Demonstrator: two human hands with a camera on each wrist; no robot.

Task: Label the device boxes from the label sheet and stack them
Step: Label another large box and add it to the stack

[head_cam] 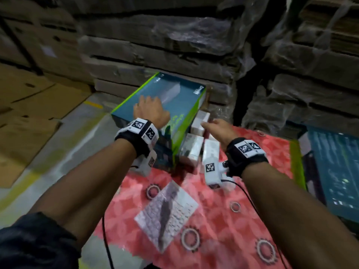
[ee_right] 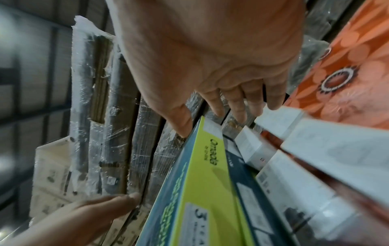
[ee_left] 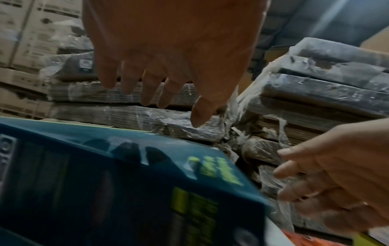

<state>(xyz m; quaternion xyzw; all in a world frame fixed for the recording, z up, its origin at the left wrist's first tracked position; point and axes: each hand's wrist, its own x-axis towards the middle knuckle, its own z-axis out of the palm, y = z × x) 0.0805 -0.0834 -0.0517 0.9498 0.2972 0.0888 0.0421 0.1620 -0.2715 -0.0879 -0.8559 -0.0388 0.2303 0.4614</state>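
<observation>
Teal box (head_cam: 171, 98) edged lime; small white boxes (head_cam: 191, 147); red floral cloth (head_cam: 213, 220).

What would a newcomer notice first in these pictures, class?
The big teal box with lime edges stands out, lying at the far edge of the red patterned cloth, with the left hand over its top. The label sheet lies nearer, on the cloth.

Large teal device box (head_cam: 174, 98) with lime-green edges, flat atop another teal box; small white boxes (head_cam: 196, 140) clustered just beside its right; white label sheet (head_cam: 169, 210) flat on red mat, nearer
</observation>
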